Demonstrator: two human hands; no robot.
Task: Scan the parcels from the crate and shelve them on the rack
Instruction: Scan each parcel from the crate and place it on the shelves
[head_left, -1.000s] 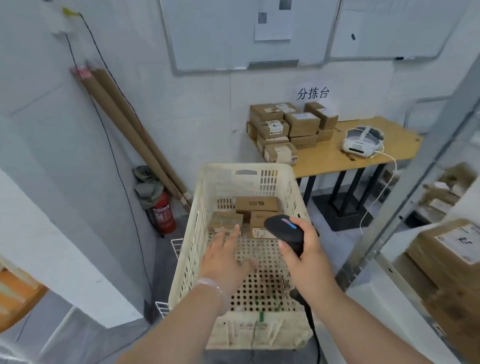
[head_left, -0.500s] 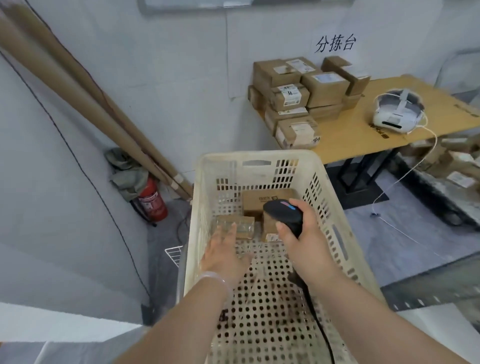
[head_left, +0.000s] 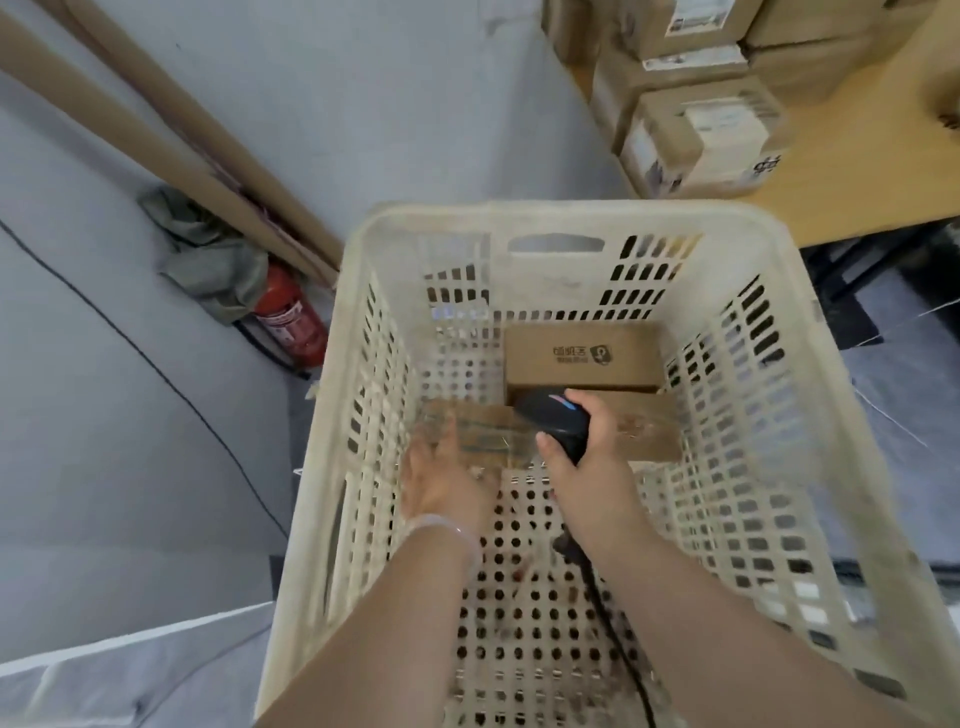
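Left hand (head_left: 441, 483), fingers extended, reaches into the crate (head_left: 561, 218) for a parcel (head_left: 483, 431); right hand (head_left: 589, 467) grips the barcode scanner (head_left: 558, 421), poised to scan.

One crate (head_left: 571, 218); three parcels (head_left: 582, 358) inside, leftmost blurred. One scanner (head_left: 558, 423). Two hands: left hand (head_left: 441, 483), right hand (head_left: 592, 462). One fire extinguisher (head_left: 288, 322). Two cardboard tubes (head_left: 156, 119). Stacked boxes (head_left: 696, 140): at least five, cropped.

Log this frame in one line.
left hand: reaches flat over blurred parcel, contact unclear | right hand: grips barcode scanner | crate: cardboard box near far wall
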